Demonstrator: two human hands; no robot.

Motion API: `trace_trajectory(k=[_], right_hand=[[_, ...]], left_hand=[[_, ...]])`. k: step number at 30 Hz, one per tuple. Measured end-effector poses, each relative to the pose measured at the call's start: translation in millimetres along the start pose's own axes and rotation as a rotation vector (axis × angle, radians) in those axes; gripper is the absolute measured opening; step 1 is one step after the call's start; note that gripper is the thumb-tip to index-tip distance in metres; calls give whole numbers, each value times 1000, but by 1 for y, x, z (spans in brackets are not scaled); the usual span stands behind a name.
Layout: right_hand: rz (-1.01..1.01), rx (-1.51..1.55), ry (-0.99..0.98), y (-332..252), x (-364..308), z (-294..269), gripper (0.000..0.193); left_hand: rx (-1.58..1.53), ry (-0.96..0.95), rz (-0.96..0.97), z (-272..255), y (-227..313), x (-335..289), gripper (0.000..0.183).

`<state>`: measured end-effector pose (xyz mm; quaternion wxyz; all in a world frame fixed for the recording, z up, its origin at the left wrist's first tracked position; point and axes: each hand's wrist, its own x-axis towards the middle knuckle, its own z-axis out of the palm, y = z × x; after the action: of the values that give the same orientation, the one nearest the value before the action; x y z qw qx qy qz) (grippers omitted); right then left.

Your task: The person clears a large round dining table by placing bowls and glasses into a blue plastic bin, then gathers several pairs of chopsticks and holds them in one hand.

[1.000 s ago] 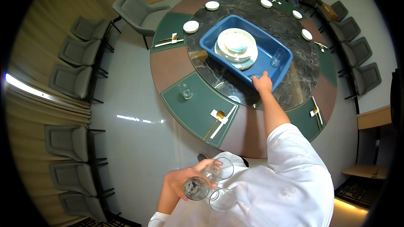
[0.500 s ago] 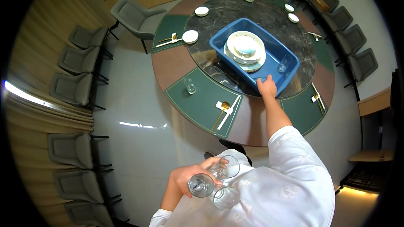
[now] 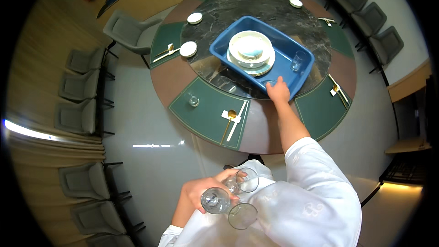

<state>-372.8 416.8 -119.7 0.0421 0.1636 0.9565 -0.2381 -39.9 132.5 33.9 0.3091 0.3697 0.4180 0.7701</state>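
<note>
Dishes (image 3: 250, 49) stacked in blue tub (image 3: 284, 57), chopsticks (image 3: 233, 129) nearby, chairs (image 3: 78, 117) by curtain (image 3: 28, 160)

White glare streak across glossy floor (image 3: 146, 158); blackened, curved fisheye edges

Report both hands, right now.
Left hand: closed, holding clear, round drinking glasses.
Right hand: at near edge of blue rectangular plastic tub; grip cannot be told.

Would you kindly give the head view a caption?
Left hand holding clear glass tumblers; right hand at rectangular blue plastic tub holding white dishes.
</note>
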Motion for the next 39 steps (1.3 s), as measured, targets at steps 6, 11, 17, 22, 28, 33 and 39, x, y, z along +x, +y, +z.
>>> trace_trajectory(k=[6,11,17,22,28,33,39], right_hand=[[-69,55,-79,12,19,-8,63],[-282,-31,-136,37,58,-37,57],[-400,-213,-172,58,121,-66,56],[-432,-352,-233,58,161,-89,56],[-471,-405,-241,65,185,-103,59],[-556,-381,-196,78,197,-102,56],[-707,-377,-151,89,199,-104,52]], left_hand=[[21,-103,-3,-31,-11,68,92],[4,-135,-17,-48,-25,116,94],[-9,-51,-2,-55,-47,144,87],[-91,78,18,-51,-57,164,81],[-112,89,-29,-54,-56,174,87],[-110,72,15,-55,-62,190,92],[-46,-76,-33,-72,-62,215,94]])
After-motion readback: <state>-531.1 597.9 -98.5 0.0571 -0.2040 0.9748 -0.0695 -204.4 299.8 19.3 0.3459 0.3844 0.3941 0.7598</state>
